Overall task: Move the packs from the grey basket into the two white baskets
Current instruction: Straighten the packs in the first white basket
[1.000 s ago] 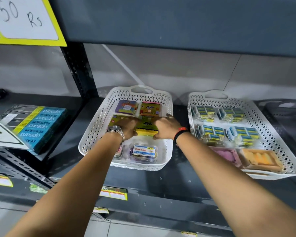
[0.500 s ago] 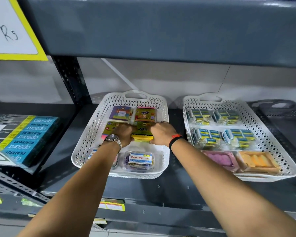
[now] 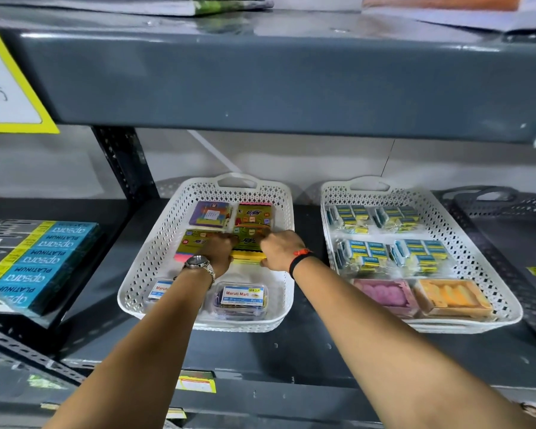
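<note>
Shelf (image 3: 260, 360) has 2 white baskets side by side, the grey basket (image 3: 514, 230) off right looking empty. In the left white basket (image 3: 155, 243), both hands sit on the green pack (image 3: 251, 243), its long axis running away from the person. Left hand (image 3: 220, 252) and right hand (image 3: 280, 249) curl loosely on its near corners, equally close; whether they're gripping or just nudging, can't tell.

Stationery shop: steel shelving (image 3: 260, 88), handwritten price sign (image 3: 3, 88), boxed pencils (image 3: 34, 264).
</note>
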Available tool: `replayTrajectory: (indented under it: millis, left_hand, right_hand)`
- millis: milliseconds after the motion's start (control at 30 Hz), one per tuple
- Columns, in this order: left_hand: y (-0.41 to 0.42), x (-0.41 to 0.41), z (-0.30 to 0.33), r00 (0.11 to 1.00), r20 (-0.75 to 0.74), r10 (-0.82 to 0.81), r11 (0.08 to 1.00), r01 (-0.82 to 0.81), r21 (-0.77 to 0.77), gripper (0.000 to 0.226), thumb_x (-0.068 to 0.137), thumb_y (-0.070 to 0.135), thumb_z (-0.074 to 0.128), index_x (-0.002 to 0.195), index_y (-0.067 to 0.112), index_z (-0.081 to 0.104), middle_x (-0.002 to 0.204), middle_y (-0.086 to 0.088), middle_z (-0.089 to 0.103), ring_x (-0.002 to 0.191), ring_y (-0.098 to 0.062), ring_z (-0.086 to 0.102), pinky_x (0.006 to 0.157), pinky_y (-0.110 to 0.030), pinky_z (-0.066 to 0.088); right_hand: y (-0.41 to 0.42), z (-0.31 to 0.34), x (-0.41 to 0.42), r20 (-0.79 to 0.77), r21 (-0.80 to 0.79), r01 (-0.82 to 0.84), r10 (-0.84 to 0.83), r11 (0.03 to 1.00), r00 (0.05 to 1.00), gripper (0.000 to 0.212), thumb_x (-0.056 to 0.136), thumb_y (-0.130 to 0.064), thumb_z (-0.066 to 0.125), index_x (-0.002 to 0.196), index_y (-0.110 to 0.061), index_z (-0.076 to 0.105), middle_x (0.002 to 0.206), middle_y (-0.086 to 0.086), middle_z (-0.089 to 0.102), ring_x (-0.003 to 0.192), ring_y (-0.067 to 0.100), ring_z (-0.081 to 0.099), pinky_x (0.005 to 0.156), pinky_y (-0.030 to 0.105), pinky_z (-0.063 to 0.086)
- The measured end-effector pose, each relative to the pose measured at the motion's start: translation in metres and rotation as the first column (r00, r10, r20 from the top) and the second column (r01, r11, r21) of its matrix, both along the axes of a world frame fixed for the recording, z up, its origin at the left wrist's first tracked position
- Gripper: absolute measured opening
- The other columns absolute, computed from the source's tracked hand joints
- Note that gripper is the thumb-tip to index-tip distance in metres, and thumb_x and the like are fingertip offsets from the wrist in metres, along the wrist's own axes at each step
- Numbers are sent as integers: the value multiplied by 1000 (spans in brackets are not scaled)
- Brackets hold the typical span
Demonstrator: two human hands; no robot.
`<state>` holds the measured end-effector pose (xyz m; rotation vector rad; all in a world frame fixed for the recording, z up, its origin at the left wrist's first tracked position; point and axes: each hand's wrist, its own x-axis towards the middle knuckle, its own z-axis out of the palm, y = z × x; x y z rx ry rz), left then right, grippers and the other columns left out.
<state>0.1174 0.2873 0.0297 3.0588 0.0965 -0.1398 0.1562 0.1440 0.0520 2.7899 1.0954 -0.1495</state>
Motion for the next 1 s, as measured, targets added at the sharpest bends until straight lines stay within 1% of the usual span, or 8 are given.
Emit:
replayTrajectory:
  millis: [100, 233, 367, 467, 767, 867, 933, 1000]
  left_hand:
    - [1, -1, 0, 1000, 3, 2, 1000, -2, -27, 43, 93, 7, 51, 136, 9, 47, 136, -14, 52, 124, -27, 49, 101, -32, 41]
    - [1, -2, 0, 1000, 5, 19, 997, -19, -78, 44, 92, 4, 51, 136, 12, 49, 134, -14, 54, 121, -28, 51, 99, -31, 42]
    - [2, -3, 1, 1000, -8, 21, 993, -21, -115, 41, 91, 4, 53, 132, 9, 51, 129, -15, 57, 115, -29, 54, 94, -29, 43]
    - [2, -3, 2, 1000, -18, 8, 992, -10, -122, 39, 90, 3, 55, 129, 7, 53, 127, -15, 58, 114, -30, 55, 93, -29, 44]
    - [-2, -4, 6, 1000, -18, -1, 999, 0, -49, 38, 89, 4, 58, 126, 7, 55, 128, -14, 57, 117, -29, 54, 96, -30, 44]
    - [-5, -6, 10, 1000, -26, -13, 1000, 12, -10, 42, 89, 4, 57, 130, 7, 52, 131, -14, 55, 118, -28, 53, 96, -30, 45]
    - [-8, -9, 16, 1000, -24, -9, 1000, 9, 1, 44, 90, 5, 56, 133, 10, 49, 132, -12, 53, 118, -28, 53, 95, -31, 45]
    - [-14, -11, 28, 1000, 15, 0, 1000, 1, -28, 44, 91, 3, 54, 134, 12, 48, 132, -10, 53, 116, -27, 54, 92, -31, 45]
  right_hand:
    - [2, -2, 0, 7, -1, -3, 3, 1000, 1000, 35, 89, -27, 58, 115, -4, 58, 115, 15, 65, 107, 32, 60, 85, 37, 51]
    - [2, -3, -1, -9, 10, -3, 3, 1000, 1000, 35, 88, -23, 59, 117, -4, 57, 117, 16, 64, 108, 32, 61, 85, 38, 52]
    - [0, -1, -1, -25, 34, 2, -1, 999, 1000, 36, 87, -25, 62, 115, -2, 58, 117, 17, 64, 107, 34, 61, 86, 38, 52]
    - [-2, -1, -2, -26, 49, 5, -4, 999, 1000, 34, 87, -25, 62, 112, -2, 60, 115, 17, 65, 106, 33, 61, 85, 38, 52]
    - [-3, 0, -1, -13, 41, -6, 7, 999, 1000, 35, 87, -24, 61, 114, -2, 59, 114, 17, 65, 104, 33, 62, 85, 37, 52]
    - [-4, 3, -3, -13, 43, -14, 14, 999, 1000, 40, 86, -28, 63, 117, -3, 57, 115, 16, 65, 106, 33, 62, 88, 37, 50]
    - [-9, 9, -5, -54, 92, -7, 12, 996, 998, 44, 84, -30, 65, 117, -3, 55, 115, 16, 64, 104, 34, 62, 86, 38, 50]
    - [-21, 20, -6, -100, 198, 16, 4, 980, 995, 42, 86, -30, 63, 118, -5, 53, 117, 15, 63, 103, 32, 62, 86, 39, 53]
